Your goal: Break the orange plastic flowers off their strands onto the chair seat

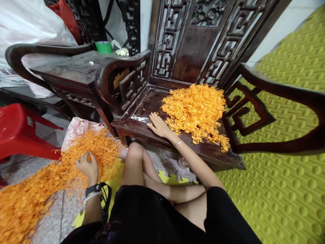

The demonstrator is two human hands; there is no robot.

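Note:
My left hand (pixel 87 166) is over a pile of orange stringy pieces (pixel 99 145) on the floor, its fingers curled into a pinch. Orange shows inside the curl of thumb and finger, but whether it is a held piece or the pile behind is unclear. On the front of the dark wooden chair seat (pixel 144 101) my right hand (pixel 158 126) lies flat, fingers spread, holding nothing. A few orange bits sit by its fingertips. Just right of it, a heap of small orange pieces with curled strands (pixel 198 108) covers much of the seat.
The loose orange mass (pixel 22 203) spreads along the floor to the left. A patterned bag (pixel 76 130) and a red stool (pixel 20 132) stand beyond. Green tape (pixel 104 47) rests on a dark side table (pixel 68 67). Yellow mats (pixel 279 189) cover the floor at right.

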